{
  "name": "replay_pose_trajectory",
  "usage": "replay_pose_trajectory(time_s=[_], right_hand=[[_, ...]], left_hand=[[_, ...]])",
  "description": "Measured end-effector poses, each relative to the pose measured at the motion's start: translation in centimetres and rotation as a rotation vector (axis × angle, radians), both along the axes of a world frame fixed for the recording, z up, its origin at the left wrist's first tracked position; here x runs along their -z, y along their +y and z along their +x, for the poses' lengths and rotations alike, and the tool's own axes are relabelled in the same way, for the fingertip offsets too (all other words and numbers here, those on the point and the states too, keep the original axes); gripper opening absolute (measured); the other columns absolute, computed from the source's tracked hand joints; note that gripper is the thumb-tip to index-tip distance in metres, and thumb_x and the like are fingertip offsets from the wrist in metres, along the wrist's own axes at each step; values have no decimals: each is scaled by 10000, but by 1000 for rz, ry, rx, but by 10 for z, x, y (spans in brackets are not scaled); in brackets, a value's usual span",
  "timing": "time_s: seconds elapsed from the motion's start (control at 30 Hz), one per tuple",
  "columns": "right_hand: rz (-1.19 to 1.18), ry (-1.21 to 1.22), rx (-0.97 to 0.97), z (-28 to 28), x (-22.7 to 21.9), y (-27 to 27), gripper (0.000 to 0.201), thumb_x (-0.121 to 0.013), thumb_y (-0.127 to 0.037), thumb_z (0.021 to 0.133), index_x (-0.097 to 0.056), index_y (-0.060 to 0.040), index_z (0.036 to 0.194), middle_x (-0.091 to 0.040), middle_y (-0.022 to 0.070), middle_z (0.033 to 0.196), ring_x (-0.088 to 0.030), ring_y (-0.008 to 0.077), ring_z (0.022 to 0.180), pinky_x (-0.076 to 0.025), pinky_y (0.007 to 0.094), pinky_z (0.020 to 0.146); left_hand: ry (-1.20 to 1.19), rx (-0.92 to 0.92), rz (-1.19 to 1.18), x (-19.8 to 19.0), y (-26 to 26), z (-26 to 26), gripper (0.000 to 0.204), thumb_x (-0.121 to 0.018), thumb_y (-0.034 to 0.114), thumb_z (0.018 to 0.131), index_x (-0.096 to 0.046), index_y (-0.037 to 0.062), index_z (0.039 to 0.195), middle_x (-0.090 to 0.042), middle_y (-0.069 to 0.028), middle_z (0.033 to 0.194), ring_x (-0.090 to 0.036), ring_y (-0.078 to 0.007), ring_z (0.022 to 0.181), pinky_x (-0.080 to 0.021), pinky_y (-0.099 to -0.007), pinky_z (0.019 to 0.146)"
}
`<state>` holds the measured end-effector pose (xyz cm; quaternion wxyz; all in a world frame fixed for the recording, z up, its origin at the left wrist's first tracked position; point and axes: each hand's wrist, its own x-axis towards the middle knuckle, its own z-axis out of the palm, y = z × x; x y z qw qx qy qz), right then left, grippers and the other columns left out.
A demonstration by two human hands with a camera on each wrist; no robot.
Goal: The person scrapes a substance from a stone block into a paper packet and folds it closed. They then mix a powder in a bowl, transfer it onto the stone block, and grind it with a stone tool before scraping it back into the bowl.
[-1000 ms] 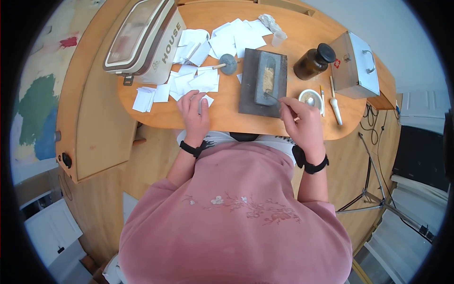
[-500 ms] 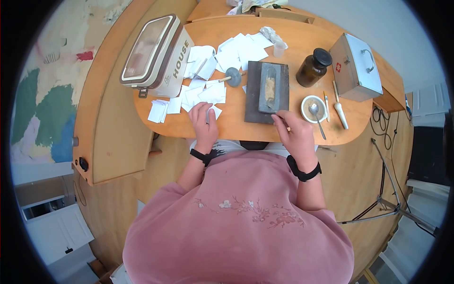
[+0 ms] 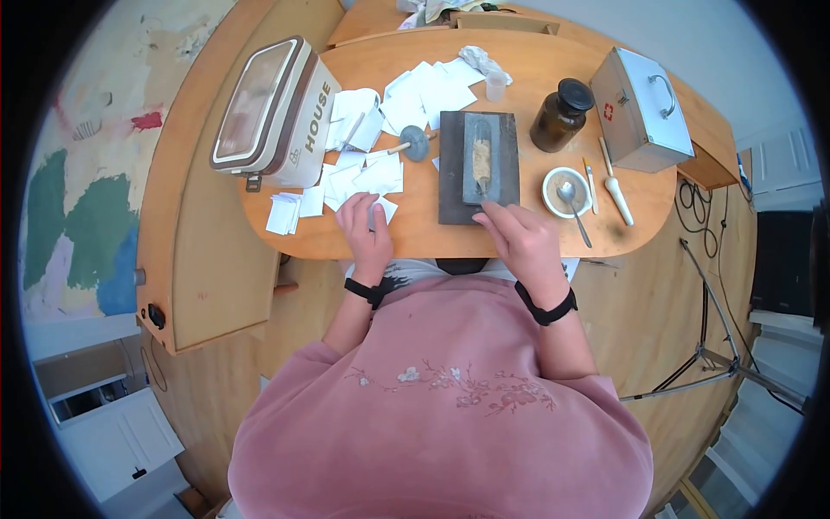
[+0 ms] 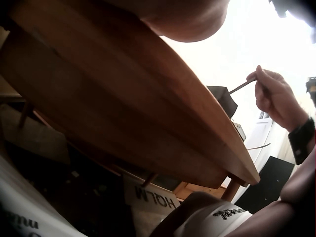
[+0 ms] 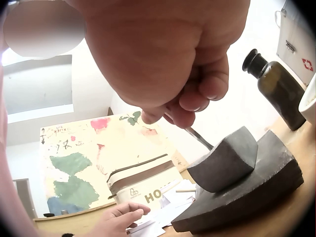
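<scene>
My right hand (image 3: 529,246) pinches a thin metal rod-like tool (image 5: 200,138) between thumb and fingers. Its far end reaches into a grey stone trough (image 3: 471,173), where tan powder (image 3: 482,162) lies in a heap. The trough sits on a dark slab (image 3: 451,186). In the head view, the tool's tip is at the near end of the powder. My left hand (image 3: 368,242) rests at the table's near edge with relaxed fingers, beside a small white paper (image 3: 385,209). White paper sheets (image 3: 380,173) are spread beyond its fingertips.
Left of the slab lies a grey stone disc (image 3: 415,141) with a wooden handle. On the right stand a white bowl (image 3: 547,197) holding a spoon (image 3: 577,218), a brush (image 3: 591,186), a white-ended tool (image 3: 617,197), a brown bottle (image 3: 558,125) and a metal case (image 3: 644,112). A lidded box (image 3: 303,130) stands left.
My right hand has shifted left and nearer to me, to the trough's near end. This uncovers the bowl and spoon. The left hand stays in place; the head view has shifted slightly.
</scene>
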<state>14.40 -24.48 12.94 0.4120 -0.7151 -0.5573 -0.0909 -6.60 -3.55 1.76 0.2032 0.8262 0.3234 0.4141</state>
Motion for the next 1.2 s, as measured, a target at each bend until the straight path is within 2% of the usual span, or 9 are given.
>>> replay_pose_trajectory(time_s=[0.3,0.47,0.5,0.67,0.73,0.87,0.93,1.13,1.2], right_hand=[[-58,18,13,2,18,8,253,-884,-187,951,-781,-35,1125,-665,94,733,-674,291,632,-523,418,575],[47,118,-115,-14,17,-9,187,-890,-152,932,-745,-36,953,-677,105,716,-671,326,624,-518,432,571],[61,170,-137,-21,22,-11,253,-873,-160,946,-686,-53,814,-651,112,681,-653,347,610,-499,447,563],[-141,334,-375,-37,46,-24,385,-847,-220,978,-627,-48,713,-626,129,672,-640,361,646,-506,482,615],[-153,405,-381,-35,49,-24,326,-841,-215,985,-683,-42,758,-634,129,687,-668,349,714,-530,482,676],[35,428,-386,-22,42,-23,224,-841,-204,981,-773,-38,847,-677,132,729,-689,339,763,-547,466,718],[-70,486,-389,-12,33,-33,157,-852,-188,964,-829,-36,935,-720,129,762,-693,343,740,-553,455,711],[-101,456,-345,1,11,-55,188,-887,-210,928,-834,-29,927,-739,147,766,-695,356,704,-552,457,693],[-90,453,-329,2,15,-58,194,-890,-213,926,-832,-28,927,-736,151,764,-699,355,709,-555,456,694]], left_hand=[[20,-10,-20,0,1,-2,218,-666,136,1099,-750,21,1264,-688,-168,1340,-560,-371,1285,-415,-497,1127],[58,20,-10,-9,1,-2,221,-669,131,1093,-746,25,1271,-679,-169,1353,-554,-370,1309,-407,-492,1147],[79,21,22,-15,1,-1,225,-664,122,1093,-743,27,1281,-672,-170,1365,-551,-381,1322,-409,-496,1155],[-7,113,162,-81,24,41,257,-674,121,1093,-741,9,1314,-710,-182,1351,-609,-396,1307,-451,-492,1143],[-13,327,-129,-114,45,70,256,-714,149,1083,-770,-1,1283,-775,-192,1277,-694,-395,1217,-513,-479,1089],[293,433,287,-124,115,147,282,-756,287,1062,-835,37,1166,-811,-186,1194,-739,-398,1143,-575,-488,1005],[556,452,136,-116,148,191,327,-790,371,1018,-855,63,1109,-812,-165,1145,-733,-388,1151,-569,-503,1012],[888,364,362,-72,190,250,278,-841,329,930,-850,100,1087,-806,-200,1133,-740,-402,1111,-582,-492,998],[960,401,288,-69,195,261,274,-833,317,932,-840,97,1096,-808,-196,1106,-743,-396,1099,-582,-493,994]])
